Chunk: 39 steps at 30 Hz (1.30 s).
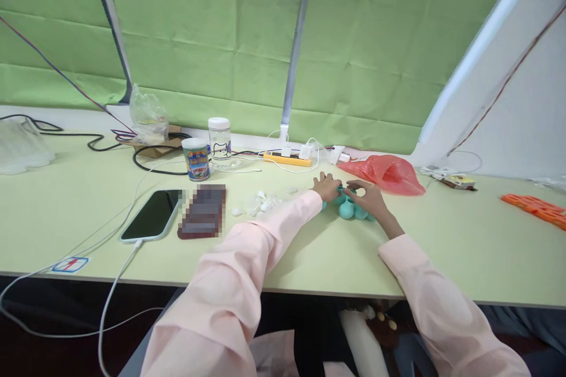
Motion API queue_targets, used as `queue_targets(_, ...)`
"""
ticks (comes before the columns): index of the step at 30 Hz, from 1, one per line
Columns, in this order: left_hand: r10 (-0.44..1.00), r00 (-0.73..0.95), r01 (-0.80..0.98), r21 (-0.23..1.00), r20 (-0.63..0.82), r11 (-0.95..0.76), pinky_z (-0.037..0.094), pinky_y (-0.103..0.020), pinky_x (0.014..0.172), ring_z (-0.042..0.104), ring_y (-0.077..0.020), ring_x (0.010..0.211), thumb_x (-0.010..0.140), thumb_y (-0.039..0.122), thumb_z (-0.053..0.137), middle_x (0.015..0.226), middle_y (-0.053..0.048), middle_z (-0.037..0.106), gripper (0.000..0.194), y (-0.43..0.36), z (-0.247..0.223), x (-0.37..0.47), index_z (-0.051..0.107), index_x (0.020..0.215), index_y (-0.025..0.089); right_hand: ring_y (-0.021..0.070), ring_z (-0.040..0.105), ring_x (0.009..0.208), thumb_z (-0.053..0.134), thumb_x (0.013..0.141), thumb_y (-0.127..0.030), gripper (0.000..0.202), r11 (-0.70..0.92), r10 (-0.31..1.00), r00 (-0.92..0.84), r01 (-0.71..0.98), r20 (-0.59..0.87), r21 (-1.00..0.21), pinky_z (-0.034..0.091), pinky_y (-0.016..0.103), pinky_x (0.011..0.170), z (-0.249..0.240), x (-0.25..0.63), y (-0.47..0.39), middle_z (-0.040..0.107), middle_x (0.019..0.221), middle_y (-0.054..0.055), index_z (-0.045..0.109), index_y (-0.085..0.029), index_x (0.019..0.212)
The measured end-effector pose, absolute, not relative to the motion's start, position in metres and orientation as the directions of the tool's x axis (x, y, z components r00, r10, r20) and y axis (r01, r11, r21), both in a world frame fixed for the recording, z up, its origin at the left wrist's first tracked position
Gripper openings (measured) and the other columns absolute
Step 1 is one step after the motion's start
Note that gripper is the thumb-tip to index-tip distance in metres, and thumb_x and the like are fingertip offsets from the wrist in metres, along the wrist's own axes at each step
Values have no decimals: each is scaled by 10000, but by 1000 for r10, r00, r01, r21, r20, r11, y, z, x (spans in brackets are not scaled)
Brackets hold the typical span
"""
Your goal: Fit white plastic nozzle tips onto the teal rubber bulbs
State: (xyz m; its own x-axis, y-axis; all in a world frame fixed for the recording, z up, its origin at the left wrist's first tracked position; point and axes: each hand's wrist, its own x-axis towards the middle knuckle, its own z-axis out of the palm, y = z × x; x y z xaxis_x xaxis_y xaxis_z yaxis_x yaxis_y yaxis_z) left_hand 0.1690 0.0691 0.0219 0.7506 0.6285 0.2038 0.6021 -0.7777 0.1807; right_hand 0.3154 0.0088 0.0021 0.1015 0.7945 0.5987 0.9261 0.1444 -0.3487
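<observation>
The teal cluster of rounded pieces is located on the tabletop, right of centre, between and beneath the two hands. The left hand is positioned at the left, far side of the cluster, fingers bent downward; its grip on the pieces cannot be determined. The right hand reaches over the right side of the cluster, thumb and fingertips in a narrow position at the upper edge of the pieces; whether a small part is held between them cannot be determined. Both forearms are covered by pink sleeves.

Loose white pieces lie on the tabletop to the left of the left hand. A red plastic bag lies beyond the right hand. A yellow power strip with white plugs is situated at the far side, left of the bag.

Further left, a phone in a dark red case lies beside a phone with a pale rim; a white cable connects to the near end of the latter. A printed paper cup and a jar with a white lid stand upright beyond the phones. An orange object lies at the far right
</observation>
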Motion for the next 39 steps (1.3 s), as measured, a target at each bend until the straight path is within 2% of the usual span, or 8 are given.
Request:
queue_targets(9, 601, 776, 576, 175, 192, -799, 286, -484, 831, 260, -292, 1088, 765, 335, 386, 1092, -86, 379, 338, 69, 23, 167, 416, 1097, 277, 213, 494, 898, 477, 683, -382, 323, 126, 849, 15, 965, 528, -231, 360, 364, 750, 0, 312, 9, 618, 913, 6, 554, -262, 973)
queue_targets(15, 537, 824, 485, 262, 183, -834, 335, -353, 852, 414, -214, 997, 702, 223, 471, 1082, -76, 385, 386, 83, 16, 169, 435, 1086, 232, 221, 482, 863, 471, 677, -410, 291, 90, 851, 45, 969, 523, -230, 347, 367, 720, 0, 310, 9, 621, 850, 15, 592, -256, 892)
queue_targets(19, 548, 799, 482, 283, 247, -829, 340, -290, 859, 427, -177, 989, 695, 165, 457, 1026, -67, 445, 322, 90, 11, 167, 471, 1016, 184, 241, 464, 879, 420, 707, -445, 311, 95, 861, 38, 968, 507, -234, 332, 382, 698, -1, 309, 10, 620, 854, 29, 603, -259, 876)
queue_targets(23, 549, 775, 462, 313, 311, -830, 353, -259, 849, 427, -140, 994, 730, 165, 402, 989, -30, 498, 311, 93, 10, 160, 432, 1037, 208, 260, 449, 902, 371, 735, -454, 320, 70, 882, 54, 968, 469, -242, 308, 418, 698, -1, 309, 11, 620, 869, 25, 602, -283, 876)
queue_targets(27, 555, 782, 463, 331, 285, -822, 377, -244, 815, 473, -143, 938, 689, 171, 462, 960, -25, 535, 286, 95, 15, 157, 489, 972, 194, 268, 434, 919, 343, 752, -446, 323, 53, 886, 64, 969, 458, -240, 293, 440, 710, -3, 309, 12, 608, 907, 25, 605, -293, 865)
queue_targets(30, 562, 792, 474, 339, 239, -813, 384, -246, 801, 488, -153, 929, 678, 220, 487, 987, -33, 539, 271, 95, 19, 156, 520, 944, 183, 259, 437, 907, 323, 765, -440, 337, 61, 873, 48, 977, 486, -205, 284, 438, 721, -5, 310, 12, 596, 915, 38, 594, -289, 897)
queue_targets(35, 572, 799, 493, 342, 186, -800, 358, -317, 837, 437, -204, 1022, 680, 512, 417, 1139, -87, 462, 603, 86, 30, 141, 334, 1181, 186, 234, 442, 916, 364, 762, -413, 332, 91, 719, 10, 990, 695, -108, 250, 414, 774, 0, 297, 4, 572, 925, 66, 565, -221, 944)
queue_targets(39, 649, 758, 648, 187, -66, -739, 358, -389, 817, 366, -308, 1073, 514, 585, 537, 1055, -109, 529, 618, 73, 47, 118, 525, 989, 188, 230, 421, 953, 418, 746, -400, 321, 201, 705, -168, 979, 690, 33, 229, 398, 797, 3, 268, -5, 552, 974, 58, 528, -240, 1001)
